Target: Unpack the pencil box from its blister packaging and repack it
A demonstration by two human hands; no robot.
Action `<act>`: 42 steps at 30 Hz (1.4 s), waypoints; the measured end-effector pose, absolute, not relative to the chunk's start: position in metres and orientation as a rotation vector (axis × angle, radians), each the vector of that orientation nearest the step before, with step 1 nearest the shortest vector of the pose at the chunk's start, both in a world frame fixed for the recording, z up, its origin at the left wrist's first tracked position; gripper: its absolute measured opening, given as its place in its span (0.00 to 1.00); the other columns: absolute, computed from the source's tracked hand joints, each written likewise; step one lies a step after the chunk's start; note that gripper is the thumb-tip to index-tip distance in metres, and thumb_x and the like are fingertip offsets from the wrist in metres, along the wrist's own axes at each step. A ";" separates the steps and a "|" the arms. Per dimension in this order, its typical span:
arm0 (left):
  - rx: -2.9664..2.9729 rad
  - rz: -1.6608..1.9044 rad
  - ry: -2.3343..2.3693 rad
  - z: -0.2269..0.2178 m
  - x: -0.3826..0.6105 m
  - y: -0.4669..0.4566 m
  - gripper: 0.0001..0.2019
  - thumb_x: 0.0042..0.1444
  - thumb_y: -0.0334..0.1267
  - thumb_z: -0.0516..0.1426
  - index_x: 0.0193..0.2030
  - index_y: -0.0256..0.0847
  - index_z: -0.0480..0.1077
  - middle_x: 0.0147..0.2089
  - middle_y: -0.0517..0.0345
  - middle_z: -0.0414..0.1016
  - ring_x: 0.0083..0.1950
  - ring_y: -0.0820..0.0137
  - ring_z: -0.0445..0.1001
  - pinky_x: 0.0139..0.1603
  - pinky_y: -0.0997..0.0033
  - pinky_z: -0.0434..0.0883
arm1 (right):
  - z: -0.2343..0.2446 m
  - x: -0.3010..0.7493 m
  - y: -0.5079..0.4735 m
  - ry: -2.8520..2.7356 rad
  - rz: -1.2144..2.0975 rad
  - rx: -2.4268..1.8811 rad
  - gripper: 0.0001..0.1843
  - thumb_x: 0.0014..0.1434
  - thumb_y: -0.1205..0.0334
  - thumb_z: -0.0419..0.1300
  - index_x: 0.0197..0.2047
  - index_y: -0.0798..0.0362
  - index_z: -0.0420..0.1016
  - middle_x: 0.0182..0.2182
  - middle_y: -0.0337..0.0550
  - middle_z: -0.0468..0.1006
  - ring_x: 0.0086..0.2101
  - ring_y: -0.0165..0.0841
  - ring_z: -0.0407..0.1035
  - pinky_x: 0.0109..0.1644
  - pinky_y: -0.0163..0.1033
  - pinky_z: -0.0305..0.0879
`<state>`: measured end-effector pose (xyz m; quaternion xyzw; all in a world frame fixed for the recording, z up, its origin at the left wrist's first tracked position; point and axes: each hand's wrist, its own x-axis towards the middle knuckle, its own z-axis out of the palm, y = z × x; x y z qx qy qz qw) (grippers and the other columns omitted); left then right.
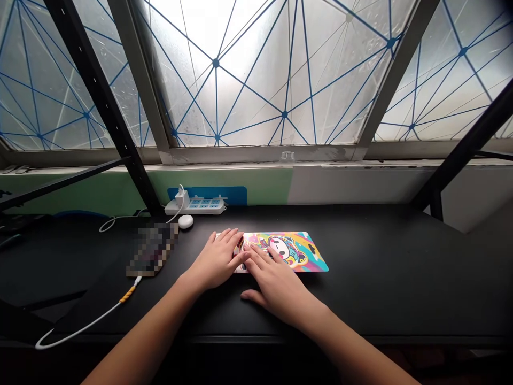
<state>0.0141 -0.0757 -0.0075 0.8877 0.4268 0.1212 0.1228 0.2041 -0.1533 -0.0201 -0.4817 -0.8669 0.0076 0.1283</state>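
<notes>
A flat, rounded-corner rectangle with a bright cartoon print (316, 256) lies on the black desk (385, 267); I cannot tell whether it is a mat or a case. My left hand (218, 259) rests palm down over its left end, fingers stretched out. Across its middle lie the fingers of my right hand (274, 278), flat and slightly spread, with the thumb out to the left on the desk. The two hands meet near the left thumb. Both cover much of the print's left half, and neither grips anything.
Left of my hands lies a pixelated, blurred-out device (152, 249) with a white cable (88, 323). A white earbud-like case (185, 222) sits by a power strip (196, 206) at the wall. Black metal posts (108, 107) rise on either side before the window.
</notes>
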 end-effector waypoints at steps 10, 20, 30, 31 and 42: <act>2.545 0.287 1.256 -0.009 0.011 -0.083 0.35 0.69 0.63 0.43 0.74 0.44 0.55 0.78 0.52 0.50 0.78 0.55 0.47 0.73 0.46 0.51 | -0.004 0.245 -0.172 -2.461 0.175 -1.463 0.37 0.66 0.48 0.61 0.73 0.47 0.57 0.71 0.46 0.59 0.69 0.47 0.53 0.73 0.62 0.47; 2.645 0.170 1.266 0.007 0.017 -0.081 0.29 0.70 0.57 0.44 0.70 0.43 0.60 0.77 0.47 0.53 0.78 0.52 0.46 0.70 0.40 0.56 | -0.033 0.354 -0.183 -2.171 -0.190 -1.693 0.27 0.66 0.41 0.55 0.57 0.51 0.76 0.59 0.55 0.77 0.58 0.52 0.70 0.62 0.62 0.66; 2.733 0.173 1.010 -0.003 0.059 -0.082 0.34 0.69 0.63 0.43 0.75 0.50 0.53 0.79 0.47 0.44 0.79 0.48 0.42 0.72 0.31 0.42 | -0.048 0.301 -0.155 -2.404 -0.393 -1.419 0.30 0.69 0.61 0.55 0.73 0.47 0.58 0.69 0.49 0.63 0.67 0.52 0.57 0.66 0.63 0.62; 2.726 0.176 1.004 -0.005 0.053 -0.079 0.33 0.69 0.64 0.43 0.75 0.52 0.53 0.79 0.49 0.44 0.79 0.50 0.42 0.73 0.33 0.42 | -0.050 0.307 -0.156 -2.412 -0.398 -1.391 0.30 0.69 0.65 0.52 0.73 0.46 0.57 0.69 0.48 0.63 0.67 0.50 0.57 0.66 0.61 0.63; 2.581 0.114 1.060 0.005 0.014 -0.044 0.33 0.67 0.65 0.45 0.74 0.55 0.54 0.79 0.52 0.46 0.79 0.53 0.41 0.73 0.34 0.40 | -0.019 0.309 -0.206 -2.020 -0.846 -1.251 0.37 0.59 0.83 0.50 0.71 0.56 0.60 0.59 0.55 0.76 0.60 0.45 0.70 0.63 0.54 0.66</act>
